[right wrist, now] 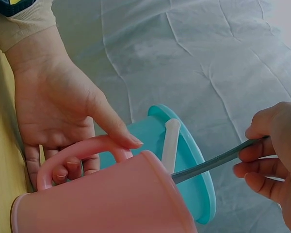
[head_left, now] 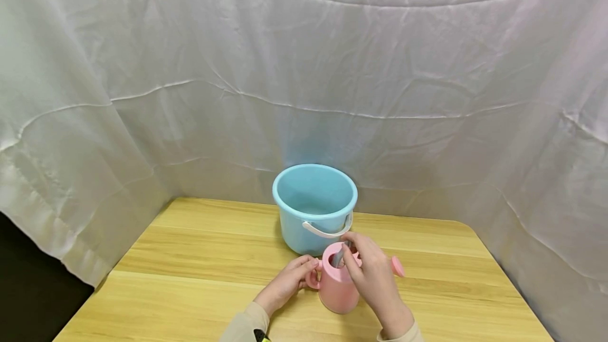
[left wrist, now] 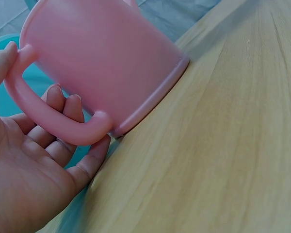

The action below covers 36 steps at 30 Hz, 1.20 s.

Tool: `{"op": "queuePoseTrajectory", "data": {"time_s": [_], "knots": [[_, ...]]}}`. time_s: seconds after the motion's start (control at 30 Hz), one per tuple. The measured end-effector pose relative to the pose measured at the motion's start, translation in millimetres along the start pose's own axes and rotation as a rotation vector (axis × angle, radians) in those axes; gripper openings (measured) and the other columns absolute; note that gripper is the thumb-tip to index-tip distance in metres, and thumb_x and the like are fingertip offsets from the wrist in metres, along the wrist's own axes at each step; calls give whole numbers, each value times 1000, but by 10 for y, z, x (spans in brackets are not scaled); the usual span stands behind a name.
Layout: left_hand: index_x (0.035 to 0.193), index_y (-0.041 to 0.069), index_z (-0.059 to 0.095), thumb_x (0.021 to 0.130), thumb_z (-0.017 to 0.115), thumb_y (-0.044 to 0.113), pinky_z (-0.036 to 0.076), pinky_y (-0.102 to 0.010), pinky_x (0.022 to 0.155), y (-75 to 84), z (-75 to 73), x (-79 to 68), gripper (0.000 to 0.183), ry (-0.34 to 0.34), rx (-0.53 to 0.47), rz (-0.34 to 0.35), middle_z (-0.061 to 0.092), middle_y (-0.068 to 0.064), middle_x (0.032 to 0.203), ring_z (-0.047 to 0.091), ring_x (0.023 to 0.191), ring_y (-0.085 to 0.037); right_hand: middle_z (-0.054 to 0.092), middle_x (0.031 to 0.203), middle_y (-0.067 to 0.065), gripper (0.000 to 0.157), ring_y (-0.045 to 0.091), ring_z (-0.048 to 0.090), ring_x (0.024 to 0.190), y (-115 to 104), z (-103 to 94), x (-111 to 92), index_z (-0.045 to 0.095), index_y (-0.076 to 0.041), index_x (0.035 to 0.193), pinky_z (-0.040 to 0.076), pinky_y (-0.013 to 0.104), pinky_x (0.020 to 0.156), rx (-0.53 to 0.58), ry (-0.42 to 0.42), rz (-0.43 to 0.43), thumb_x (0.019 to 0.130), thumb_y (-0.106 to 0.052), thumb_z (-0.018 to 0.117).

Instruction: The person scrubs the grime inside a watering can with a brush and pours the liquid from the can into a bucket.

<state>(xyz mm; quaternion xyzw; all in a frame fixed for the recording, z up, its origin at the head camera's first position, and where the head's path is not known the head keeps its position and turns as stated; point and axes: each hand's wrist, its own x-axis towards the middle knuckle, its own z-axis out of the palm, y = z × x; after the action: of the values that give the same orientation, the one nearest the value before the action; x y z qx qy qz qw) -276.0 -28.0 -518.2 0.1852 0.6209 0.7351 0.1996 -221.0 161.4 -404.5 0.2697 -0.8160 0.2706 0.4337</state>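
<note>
A pink watering can sits on the desk, bottom middle of the head view. The left hand curls its fingers loosely round the handle; the right hand's fingers pinch a grey stick poking into the top.

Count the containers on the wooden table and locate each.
2: the round light-blue bucket toward the back, and the pink cylindrical watering can in front of it. Anything behind the bucket would be hidden.
</note>
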Motion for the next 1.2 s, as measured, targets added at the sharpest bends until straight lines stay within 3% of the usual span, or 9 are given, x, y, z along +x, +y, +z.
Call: {"op": "queuePoseTrajectory", "data": {"time_s": [0.37,0.6,0.77,1.03,1.2], "knots": [[97,9,56,101,48,31,53,-26,78,6,8,-5,24,6,5,-3,54,5,70,59,75,-11,68,89,2,27,8,59,74,6,-6,16,66,-5,98,49,16,65,-1,3,-43,75,9,70],[97,9,56,101,48,30,53,-25,78,9,9,-11,23,5,4,2,54,5,70,59,75,-11,66,89,1,19,11,58,79,23,-11,-1,65,-6,98,48,20,71,2,-46,-1,82,5,65],[97,10,55,102,47,31,54,-25,79,9,4,-13,23,-3,6,4,54,6,71,59,75,-10,65,89,2,17,16,58,80,37,-11,-6,65,-6,99,48,26,72,-16,-57,-38,85,2,62],[95,12,56,101,48,32,54,-26,78,-9,3,-1,22,3,1,6,54,4,70,59,75,-11,62,84,-1,13,13,53,75,31,-10,-8,66,-6,101,44,21,67,-29,-73,-94,98,-10,54],[95,11,56,101,48,31,54,-27,78,-18,2,4,22,3,-3,11,54,4,70,59,75,-11,63,86,0,11,13,53,76,27,-6,-15,66,-6,102,44,21,69,-23,-75,-80,93,-4,59]]}}
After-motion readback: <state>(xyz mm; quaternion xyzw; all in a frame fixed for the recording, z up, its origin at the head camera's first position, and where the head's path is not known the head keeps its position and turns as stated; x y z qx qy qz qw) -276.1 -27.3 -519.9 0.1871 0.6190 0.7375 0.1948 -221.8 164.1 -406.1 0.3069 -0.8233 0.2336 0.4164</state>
